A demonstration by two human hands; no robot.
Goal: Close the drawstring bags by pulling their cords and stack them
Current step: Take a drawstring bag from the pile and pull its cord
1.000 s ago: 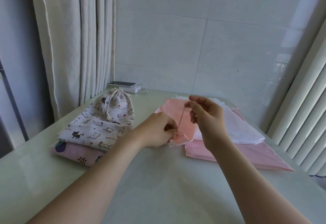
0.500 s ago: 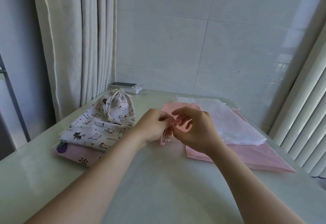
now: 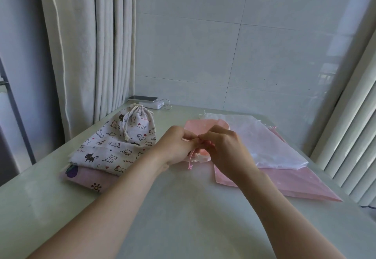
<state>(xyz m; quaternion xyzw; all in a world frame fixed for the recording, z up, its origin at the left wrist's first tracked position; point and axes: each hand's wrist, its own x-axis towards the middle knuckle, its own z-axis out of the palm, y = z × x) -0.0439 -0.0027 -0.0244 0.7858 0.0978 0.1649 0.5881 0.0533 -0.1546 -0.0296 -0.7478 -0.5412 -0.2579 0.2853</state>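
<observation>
My left hand (image 3: 175, 148) and my right hand (image 3: 225, 150) meet at the gathered mouth of a small pink drawstring bag (image 3: 200, 127) in the middle of the table. Both pinch it with curled fingers. A pink cord end (image 3: 190, 162) hangs below my left fingers onto the table. To the left, a closed cat-print bag (image 3: 114, 146) with a tied cream cord lies on top of a pink printed bag (image 3: 87, 179). To the right, a white sheer bag (image 3: 264, 142) lies flat over a larger pink bag (image 3: 284, 183).
A phone on a white power bank (image 3: 149, 102) with a cable sits at the table's back left corner. A curtain (image 3: 91, 51) hangs at the left, a tiled wall stands behind, and vertical slats (image 3: 350, 132) line the right side.
My right hand, which held the cord raised a second ago, has come down to the bag's mouth beside my left hand. The pink bag's mouth is now bunched between both hands.
</observation>
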